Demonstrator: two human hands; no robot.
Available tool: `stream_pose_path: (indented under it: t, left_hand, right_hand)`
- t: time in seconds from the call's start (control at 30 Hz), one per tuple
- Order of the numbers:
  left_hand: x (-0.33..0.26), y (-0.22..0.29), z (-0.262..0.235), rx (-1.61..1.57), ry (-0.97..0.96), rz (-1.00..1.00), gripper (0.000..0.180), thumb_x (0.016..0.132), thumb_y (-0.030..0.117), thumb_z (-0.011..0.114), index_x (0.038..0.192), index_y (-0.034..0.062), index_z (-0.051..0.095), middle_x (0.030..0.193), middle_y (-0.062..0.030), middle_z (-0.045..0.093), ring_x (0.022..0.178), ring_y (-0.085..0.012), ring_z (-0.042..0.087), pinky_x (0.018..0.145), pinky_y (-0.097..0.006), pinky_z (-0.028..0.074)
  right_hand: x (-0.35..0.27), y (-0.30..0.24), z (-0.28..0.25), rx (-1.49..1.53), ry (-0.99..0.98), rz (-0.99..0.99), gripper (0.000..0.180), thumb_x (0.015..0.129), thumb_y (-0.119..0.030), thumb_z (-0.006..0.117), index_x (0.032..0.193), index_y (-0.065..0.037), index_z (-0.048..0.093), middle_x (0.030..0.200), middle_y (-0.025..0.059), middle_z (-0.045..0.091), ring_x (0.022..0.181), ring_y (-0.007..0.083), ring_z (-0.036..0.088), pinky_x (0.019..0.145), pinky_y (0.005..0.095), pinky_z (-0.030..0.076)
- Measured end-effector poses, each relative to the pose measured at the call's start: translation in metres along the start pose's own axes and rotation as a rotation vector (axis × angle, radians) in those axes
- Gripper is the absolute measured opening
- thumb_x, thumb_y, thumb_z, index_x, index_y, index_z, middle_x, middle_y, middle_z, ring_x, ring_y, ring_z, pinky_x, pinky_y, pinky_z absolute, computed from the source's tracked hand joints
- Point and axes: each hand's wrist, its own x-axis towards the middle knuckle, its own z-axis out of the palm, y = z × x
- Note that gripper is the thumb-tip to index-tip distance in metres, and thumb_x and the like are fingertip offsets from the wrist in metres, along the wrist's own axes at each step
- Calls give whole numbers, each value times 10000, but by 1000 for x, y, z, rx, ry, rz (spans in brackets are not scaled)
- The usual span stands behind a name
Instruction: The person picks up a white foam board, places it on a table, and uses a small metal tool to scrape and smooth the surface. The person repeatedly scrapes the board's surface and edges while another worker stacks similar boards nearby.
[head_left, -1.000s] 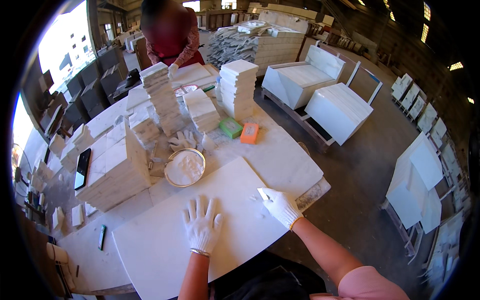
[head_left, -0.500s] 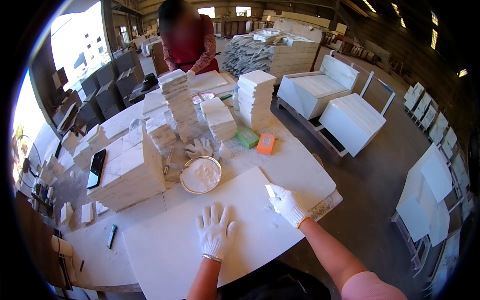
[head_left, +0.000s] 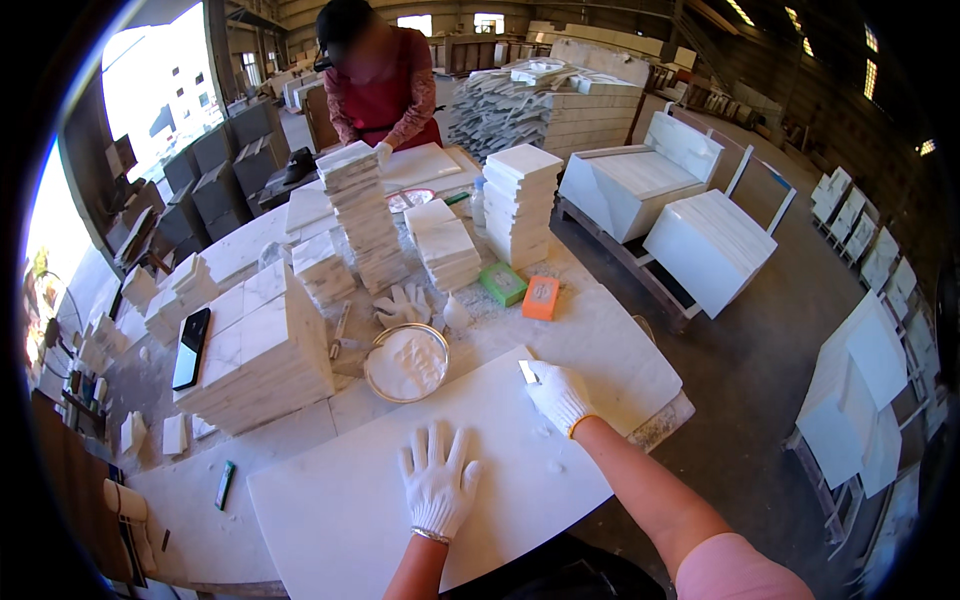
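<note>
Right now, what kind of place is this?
Most likely a stone or marble tile workshop. Stacks of cut white tiles crowd the worktable, finished slabs sit on a floor pallet, and the gloved left hand and right hand work on a white slab.

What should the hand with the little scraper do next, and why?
Probably draw the small blade in the right hand across the white slab. Small white blobs sit on the slab near that hand, and the left hand lies flat on the slab, steadying it. The round bowl of white paste is close for a refill.
</note>
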Motion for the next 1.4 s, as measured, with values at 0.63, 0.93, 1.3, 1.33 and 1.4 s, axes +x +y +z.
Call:
stream_pose_path:
  t: [0.63,0.93,1.3,1.33,1.4]
  left_hand:
    - [1,0,-3,-14,-28,19,552,906,427,545,1403,189,532,1487,-207,410,1350,-449,365,1090,-620,255]
    - [1,4,-2,90,13,61,551,901,426,548,1400,191,538,1479,-191,426,1342,-424,380,1067,-603,285]
    - [-3,2,-2,64,43,70,524,916,442,535,1385,208,546,1461,-173,449,1325,-410,402,1072,-584,289]
    - [-8,-1,1,68,41,50,524,918,441,535,1388,210,543,1465,-174,446,1330,-413,398,1076,-589,284]
    - [-6,-1,4,72,54,46,526,921,440,537,1395,213,538,1473,-176,441,1340,-419,391,1084,-598,275]
  right_hand:
    - [12,-10,12,-112,58,-65,187,903,-273,525,960,-142,645,915,210,676,831,437,635,711,535,493]
    - [26,-14,19,-19,75,-95,197,906,-233,488,965,-119,637,939,217,674,839,444,637,721,539,501]
    - [11,12,6,140,12,-69,301,871,-282,636,1133,-141,677,936,190,696,885,376,663,761,453,527]
    - [0,10,1,150,-2,-66,316,865,-282,647,1149,-147,675,967,196,696,908,379,659,770,453,525]
    - [1,18,3,84,68,-111,269,866,-260,623,1102,-136,657,1029,171,695,926,391,658,794,476,522]
